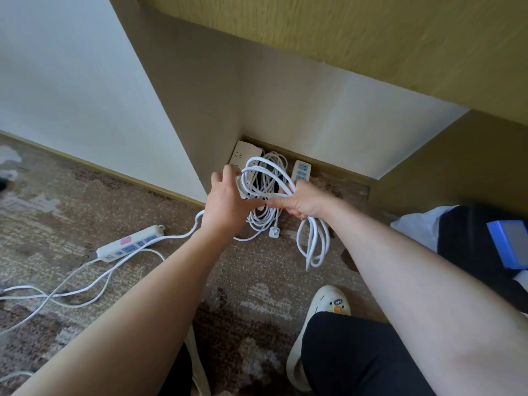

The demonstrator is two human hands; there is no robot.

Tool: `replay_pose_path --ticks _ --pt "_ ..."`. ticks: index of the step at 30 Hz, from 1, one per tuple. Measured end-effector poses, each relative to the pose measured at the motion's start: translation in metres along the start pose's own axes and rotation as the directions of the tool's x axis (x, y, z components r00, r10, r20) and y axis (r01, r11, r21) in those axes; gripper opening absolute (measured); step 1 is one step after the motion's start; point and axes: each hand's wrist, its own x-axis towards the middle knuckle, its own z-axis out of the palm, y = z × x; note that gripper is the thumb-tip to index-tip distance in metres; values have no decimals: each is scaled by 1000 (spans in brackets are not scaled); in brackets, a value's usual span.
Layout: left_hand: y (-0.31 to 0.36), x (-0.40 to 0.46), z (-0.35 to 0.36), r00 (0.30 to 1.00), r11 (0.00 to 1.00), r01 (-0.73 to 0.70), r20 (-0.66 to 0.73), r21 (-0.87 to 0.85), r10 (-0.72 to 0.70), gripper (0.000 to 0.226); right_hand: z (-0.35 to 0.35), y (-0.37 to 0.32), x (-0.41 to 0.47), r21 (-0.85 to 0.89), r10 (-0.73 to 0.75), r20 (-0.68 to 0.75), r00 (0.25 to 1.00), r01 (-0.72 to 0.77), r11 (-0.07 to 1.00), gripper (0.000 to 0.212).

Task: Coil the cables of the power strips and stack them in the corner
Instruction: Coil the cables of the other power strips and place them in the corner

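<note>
A limp, light white cable (313, 238) is being gathered into loops gripped in the right hand (300, 201), another turn being pinched by the left hand (225, 204).

Two power strips lie in the corner: a larger power strip (242, 154) on the left, a narrow power strip (301, 170) on the right, a coiled cable (264, 215) between them. A third power strip (130, 243) lies well left on the carpet (85, 201), its cable (85, 284) sprawled before it.
</note>
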Motion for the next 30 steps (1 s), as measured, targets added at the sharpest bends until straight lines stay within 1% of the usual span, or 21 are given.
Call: replay_pose_path --ticks 2,3,5,6,7,8,10,12,13,16,18,20,21,23,24,26,28,30 --pt "-5 4 -4 995 999 -4 98 -34 8 91 -4 3 1 21 -18 46 999 17 1000 45" --pt "-8 6 -7 986 998 18 168 -68 -6 95 -5 4 2 4 -16 66 998 15 1000 39" --pt "-12 8 -10 948 978 87 319 -189 -23 89 -7 4 2 -53 18 90 996 -13 999 32" --pt "-14 8 -10 932 962 120 362 -247 -23 80 -7 3 2 -84 36 93 995 -28 996 32" --pt "-16 9 -10 928 950 139 373 -281 -26 71 -8 2 1 -110 48 92 995 -38 993 32" --pt "-16 11 -11 931 946 147 363 -288 -34 65 -7 1 1 -128 55 89 994 -44 991 34" --pt "-16 12 -11 945 956 142 321 -255 -55 61 -8 -1 2 -153 73 78 994 -60 986 38" --pt "-13 13 -10 961 968 134 266 -214 -74 57 -9 -2 3 -209 96 60 994 -82 975 37" --pt "-11 14 -10 966 966 133 249 -220 -77 53 -8 -2 4 -250 107 48 993 -92 964 36" --pt "-4 13 -9 963 952 119 265 -284 -41 43 -3 2 6 -360 145 -10 989 -139 922 32" --pt "2 9 -9 953 911 153 303 -383 -33 46 3 4 9 -411 168 -68 983 -181 894 27" --pt "7 6 -8 961 877 175 270 -448 -54 46 8 4 12 -501 175 -127 976 -216 838 25" --pt "8 6 -8 970 877 176 233 -447 -76 45 10 5 13 -535 152 -143 978 -205 819 25" --pt "9 9 -7 977 878 191 175 -438 -126 48 11 7 17 -554 84 -161 983 -160 817 23" --pt "8 10 -7 977 874 200 161 -443 -142 49 11 8 17 -545 54 -166 985 -137 827 22" --pt "5 12 -6 976 865 212 137 -455 -167 42 9 11 14 -500 -24 -170 985 -65 864 21" --pt "0 14 -4 966 849 259 109 -460 -235 39 7 12 9 -485 -131 -197 972 20 874 33" --pt "-5 15 -3 948 817 311 101 -485 -302 40 6 12 5 -507 -205 -265 942 44 861 37"
